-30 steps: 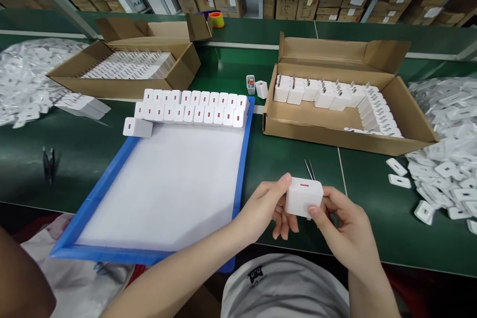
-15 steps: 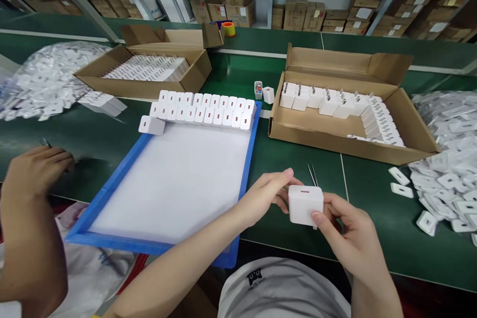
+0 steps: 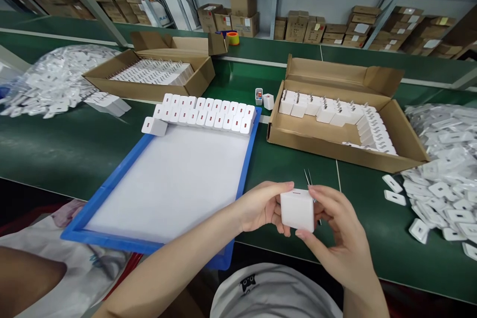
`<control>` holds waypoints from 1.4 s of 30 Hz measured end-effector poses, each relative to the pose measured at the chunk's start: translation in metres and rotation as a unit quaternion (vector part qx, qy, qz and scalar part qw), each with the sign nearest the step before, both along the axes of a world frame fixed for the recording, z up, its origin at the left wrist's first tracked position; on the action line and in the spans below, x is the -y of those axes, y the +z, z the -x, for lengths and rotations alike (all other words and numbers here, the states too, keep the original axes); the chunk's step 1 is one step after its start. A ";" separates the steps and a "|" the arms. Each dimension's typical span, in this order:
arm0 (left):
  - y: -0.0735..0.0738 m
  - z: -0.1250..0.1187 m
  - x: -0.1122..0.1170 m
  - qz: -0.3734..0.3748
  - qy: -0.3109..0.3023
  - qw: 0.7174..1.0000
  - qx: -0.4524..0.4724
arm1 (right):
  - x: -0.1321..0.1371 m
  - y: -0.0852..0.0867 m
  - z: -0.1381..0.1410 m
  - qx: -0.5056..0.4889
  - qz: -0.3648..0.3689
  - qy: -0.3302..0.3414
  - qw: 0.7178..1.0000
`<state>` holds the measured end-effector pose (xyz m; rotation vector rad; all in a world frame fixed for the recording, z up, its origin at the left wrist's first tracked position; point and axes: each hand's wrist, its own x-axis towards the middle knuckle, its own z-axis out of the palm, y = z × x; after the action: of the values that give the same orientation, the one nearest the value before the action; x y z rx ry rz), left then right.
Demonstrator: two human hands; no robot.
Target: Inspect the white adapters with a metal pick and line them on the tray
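Observation:
A white USB wall charger (image 3: 297,211) is held in front of my body, its narrow slot facing up. My left hand (image 3: 263,207) grips its left side, thumb at the top edge and fingers curled beneath. From the right, my right hand (image 3: 337,231) pinches it, with a finger at the top corner and the thumb low on the front face. Just behind the charger, metal tweezers (image 3: 307,177) lie on the green bench, partly hidden by my right hand. To the left, a blue-framed white tray (image 3: 171,179) carries rows of similar chargers (image 3: 201,114) along its far end.
An open carton (image 3: 298,131) at the right holds chargers with prongs up; another carton (image 3: 149,89) stands back left. Loose white covers (image 3: 443,198) spill at far right, and a bagged heap (image 3: 59,74) lies far left. A co-worker's arm (image 3: 30,278) shows at lower left.
My left hand has closed onto the charger's left side, and my right hand's finger has moved to its top corner. The co-worker's hand has left the view at the left.

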<state>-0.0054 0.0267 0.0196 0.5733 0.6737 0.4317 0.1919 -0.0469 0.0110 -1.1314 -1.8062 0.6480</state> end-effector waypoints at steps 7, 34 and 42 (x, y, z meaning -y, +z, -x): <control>0.002 0.001 -0.001 0.002 0.003 1.000 -0.019 | -0.003 -0.003 0.002 -0.037 -0.013 0.027 0.999; 0.003 0.010 0.020 -0.747 0.183 0.636 -0.058 | 0.008 0.003 -0.005 -0.149 -0.026 -0.016 0.988; 0.007 0.007 0.023 -0.739 0.183 0.646 -0.050 | 0.019 0.006 -0.008 -0.095 -0.073 -0.027 0.992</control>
<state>-0.0126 0.0036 0.0266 2.0585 0.3963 1.3742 0.2004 -0.0657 0.0174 -0.9838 -1.6269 0.5623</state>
